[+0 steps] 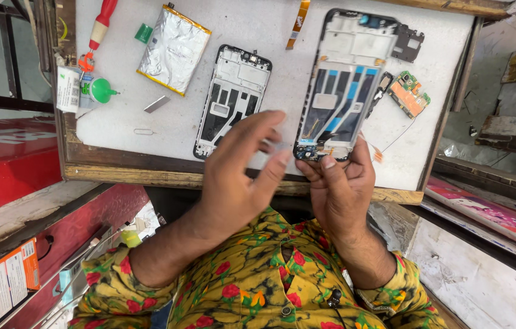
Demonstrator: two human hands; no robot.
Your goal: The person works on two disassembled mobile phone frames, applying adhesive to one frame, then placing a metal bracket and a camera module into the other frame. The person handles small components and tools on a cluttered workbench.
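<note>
While the right hand [340, 186] grips the opened phone frame [343, 85] at its lower end above the desk [148, 131], the left hand [239, 170], fingers loosely spread and apparently empty, should work gently near the exposed connectors.

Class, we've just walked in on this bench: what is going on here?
A person in a floral shirt holds an opened phone frame in the right hand, thumb at its lower edge. The left hand pinches something small and clear beside it. A second frame, a silver battery and a circuit board lie on the white tabletop.
</note>
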